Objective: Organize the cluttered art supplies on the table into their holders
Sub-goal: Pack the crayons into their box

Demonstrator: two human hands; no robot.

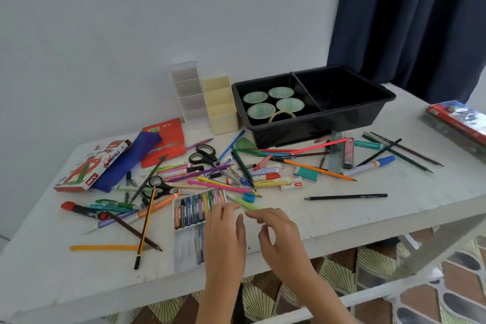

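A white tray of oil pastels lies near the table's front edge, with several coloured sticks in a row. My left hand hovers over the tray's right side, fingers straight and relaxed. My right hand is just to its right above bare tabletop, fingers loosely curled and holding nothing. A light green pen lies just beyond both hands' fingertips. At the back stand a clear tiered holder, a cream tiered holder and a black two-part bin holding small bowls.
Pencils, pens, markers, two pairs of scissors, erasers and a blue sharpener are scattered across the white table. An oil pastels box, a blue pouch and a red booklet lie at left. A flat red packet lies at far right.
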